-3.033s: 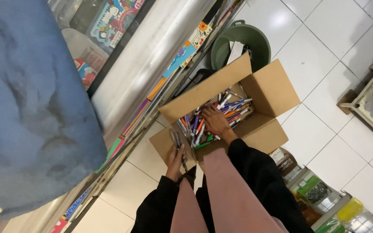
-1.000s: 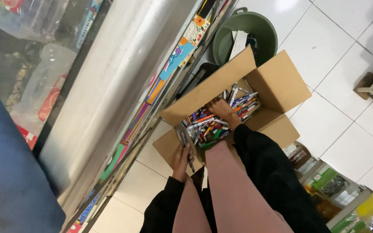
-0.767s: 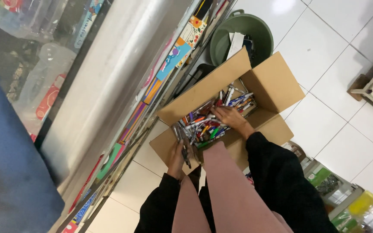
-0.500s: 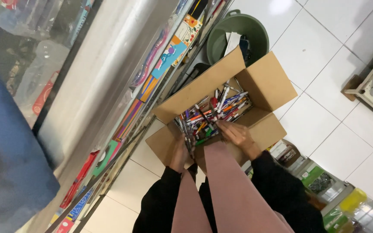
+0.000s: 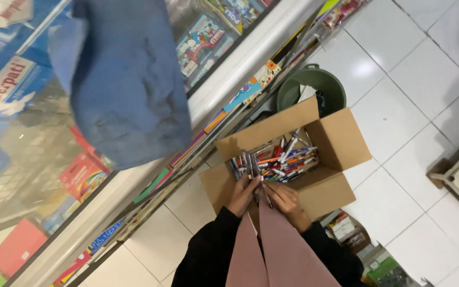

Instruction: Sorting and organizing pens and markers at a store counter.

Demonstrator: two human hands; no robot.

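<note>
Bundle of pens (image 5: 251, 165) in left-hand fingers (image 5: 248, 186), above cardboard box (image 5: 341, 141).

A bundle of pens (image 5: 249, 165) is standing upright in the left hand (image 5: 243, 195), dark barrels fanning slightly at the top, just over the near left corner of the cardboard box (image 5: 341, 139). The box is sitting open on the white tiles, flaps spread outward. Loose pens (image 5: 288, 158) in red, orange, white and blue are lying jumbled across its bottom.
</note>
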